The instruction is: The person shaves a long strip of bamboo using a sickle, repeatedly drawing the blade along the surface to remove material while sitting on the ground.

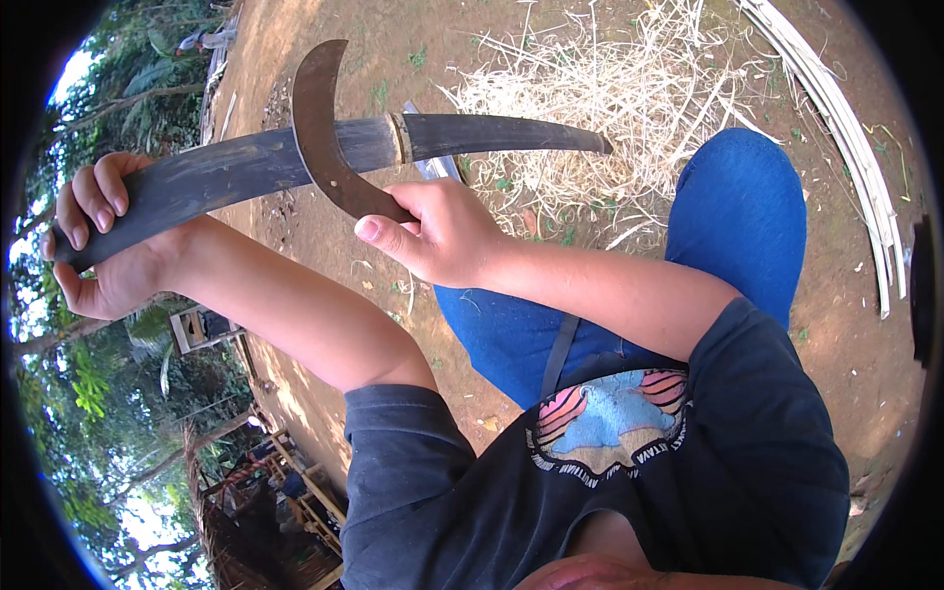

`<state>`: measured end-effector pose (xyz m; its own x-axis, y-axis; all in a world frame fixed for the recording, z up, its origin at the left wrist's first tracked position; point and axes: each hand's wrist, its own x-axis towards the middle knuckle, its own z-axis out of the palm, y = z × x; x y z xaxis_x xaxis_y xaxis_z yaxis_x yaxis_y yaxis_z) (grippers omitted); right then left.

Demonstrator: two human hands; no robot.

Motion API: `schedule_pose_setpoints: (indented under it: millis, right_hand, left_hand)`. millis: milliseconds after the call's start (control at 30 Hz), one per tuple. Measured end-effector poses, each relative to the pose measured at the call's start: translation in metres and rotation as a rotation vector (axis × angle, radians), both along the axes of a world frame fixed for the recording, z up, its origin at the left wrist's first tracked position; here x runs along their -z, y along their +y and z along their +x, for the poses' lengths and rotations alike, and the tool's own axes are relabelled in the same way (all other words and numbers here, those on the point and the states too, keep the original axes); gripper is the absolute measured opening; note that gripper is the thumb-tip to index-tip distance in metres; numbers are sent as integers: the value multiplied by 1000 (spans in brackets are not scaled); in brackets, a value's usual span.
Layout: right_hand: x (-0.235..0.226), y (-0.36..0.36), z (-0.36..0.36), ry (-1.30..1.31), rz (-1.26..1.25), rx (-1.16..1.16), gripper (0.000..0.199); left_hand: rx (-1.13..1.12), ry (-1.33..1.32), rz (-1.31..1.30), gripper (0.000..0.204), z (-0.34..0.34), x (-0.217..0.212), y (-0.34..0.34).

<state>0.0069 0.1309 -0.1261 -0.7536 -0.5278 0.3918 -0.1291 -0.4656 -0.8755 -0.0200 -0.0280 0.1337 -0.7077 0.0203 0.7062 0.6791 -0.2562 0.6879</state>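
A long dark pole (231, 165), apparently bamboo with a pale ring like a node partway along, runs slanting across the upper left and narrows toward its far right end. My left hand (128, 265) is wrapped round its left end, fingers closed. In my right hand (447, 234) I grip a sickle (317, 118) with a brown, hooked blade. The blade crosses in front of the pole, its tip pointing up and right; whether the two touch I cannot tell. My right fist hides most of the sickle's handle.
Pale shavings (600, 88) are heaped on the bare earth ahead. Long pale strips (855, 138) lie curving at the far right. My blue-clad knee (737, 211) is raised beside the shavings. Behind the pole sits a shiny grey thing (440, 167). Trees and a wooden structure (310, 492) stand left.
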Motion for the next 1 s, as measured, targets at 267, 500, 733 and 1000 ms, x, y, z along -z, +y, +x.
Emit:
schedule_pose_setpoints:
  millis: [267,500,733,1000]
  right_hand:
    - [26,-2,2,-31,83,16,66]
    - [38,1,3,-31,101,47,64]
    - [-4,-2,7,32,-16,-35,68]
    - [36,-2,-5,-45,92,5,69]
  left_hand:
    - [-25,7,26,12,1,2,-16]
    - [-33,13,38,13,3,1,-20]
    - [-17,10,23,15,3,2,-14]
    - [-68,17,44,15,4,6,-30]
